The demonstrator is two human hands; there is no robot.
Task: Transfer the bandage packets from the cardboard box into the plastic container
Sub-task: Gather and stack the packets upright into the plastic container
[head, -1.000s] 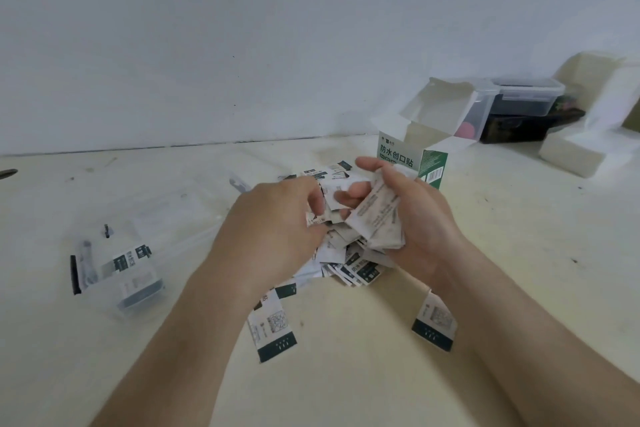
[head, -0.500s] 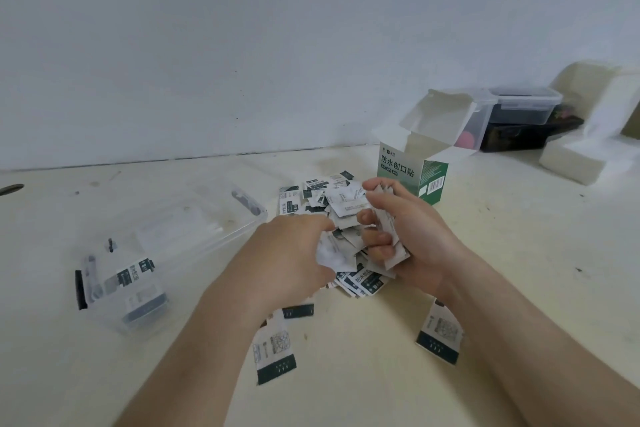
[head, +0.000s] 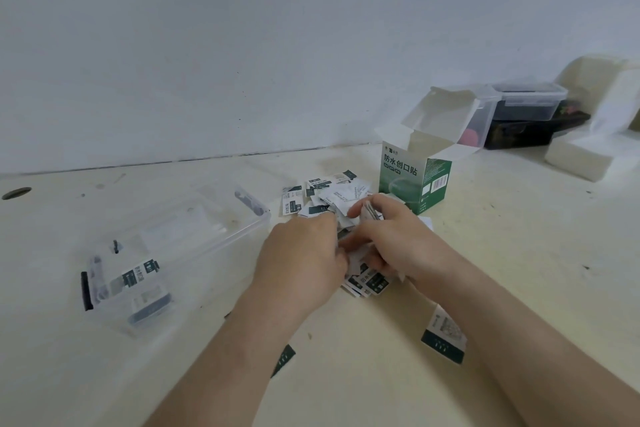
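— Bandage packets (head: 325, 191): location?
— Most lie in a loose pile at the centre of the tabletop (head: 519, 246), outside both vessels. Taking the pile as the dial centre, the cardboard box (head: 412, 180) stands at 2 o'clock, just beside the pile, upright with its top flaps open. The plastic container (head: 221, 239) lies at 9 o'clock, near the pile, clear-walled and open-topped.

— Container contents?
— A few stored packets (head: 138, 276) show through its near end, at 8 o'clock.

— Strays?
— One stray packet (head: 445, 340) lies at 5 o'clock beside your right forearm. A second packet (head: 284, 359) lies at 6 o'clock, partly hidden under your left forearm.

— Grip state, right side?
— Your right hand (head: 394, 239) sits over the 3 o'clock side of the pile. Its grip is clenched on a held stack (head: 369, 212) of packets, pinched between thumb and fingers.

— Left side?
— Your left hand (head: 304, 253) sits over the 7 o'clock side, its back toward the camera, fingers curled down into the pile. The fingertips are hidden, so you cannot tell whether that grip grasps anything.

— Background?
— At 2 o'clock, against the wall, stand lidded clear tubs (head: 530, 102) and a white foam block (head: 581, 159).
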